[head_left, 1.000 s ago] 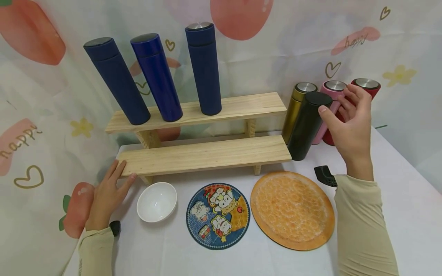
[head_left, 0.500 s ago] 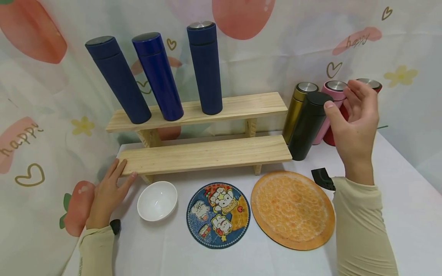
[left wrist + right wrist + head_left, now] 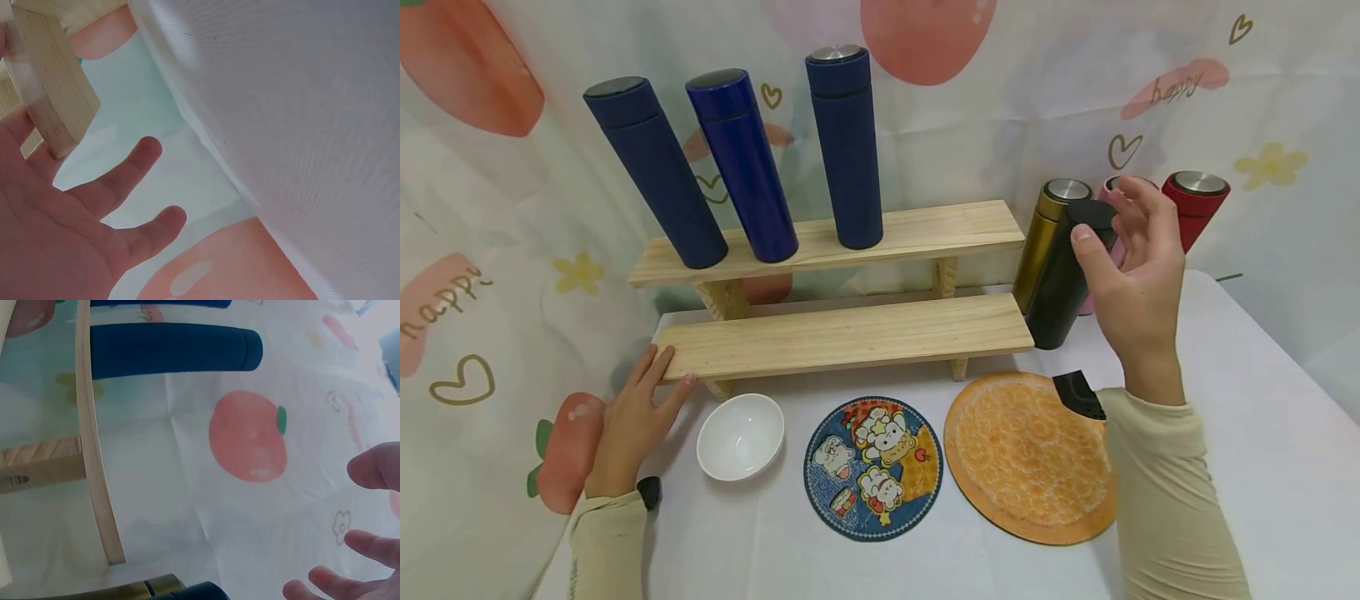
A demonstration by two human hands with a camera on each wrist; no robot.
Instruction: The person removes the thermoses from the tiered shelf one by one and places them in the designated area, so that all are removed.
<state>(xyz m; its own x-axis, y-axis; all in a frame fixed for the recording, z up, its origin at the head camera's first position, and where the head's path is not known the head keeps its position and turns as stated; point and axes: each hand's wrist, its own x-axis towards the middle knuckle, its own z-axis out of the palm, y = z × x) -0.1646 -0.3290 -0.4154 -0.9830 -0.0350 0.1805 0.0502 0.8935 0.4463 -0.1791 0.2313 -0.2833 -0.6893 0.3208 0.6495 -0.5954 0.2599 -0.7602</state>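
Note:
Fingers extended, my left hand (image 3: 634,421) rests on the left end of the lower board of a two-tier wooden shelf (image 3: 842,333). The left wrist view has the board's end (image 3: 53,87) beside the spread fingers (image 3: 119,181). At the right, my right hand (image 3: 1138,300) is raised beside the top of a black thermos flask (image 3: 1056,292), thumb and fingers apart. In the right wrist view its fingertips (image 3: 369,544) hold nothing, and the flask's dark lid (image 3: 203,592) shows low in the picture. A pink flask (image 3: 1106,197) is mostly hidden behind the hand.
A gold flask (image 3: 1036,242) and a red flask (image 3: 1197,204) stand at the right. Three blue flasks, including one glossy (image 3: 748,167), stand on the upper board. In front lie a white bowl (image 3: 741,437), a cartoon mat (image 3: 874,467) and an orange round mat (image 3: 1030,458).
My right hand shifts slightly right, then moves left towards the black flask's lid, uncovering the red flask and covering more of the pink one. My left hand stays put.

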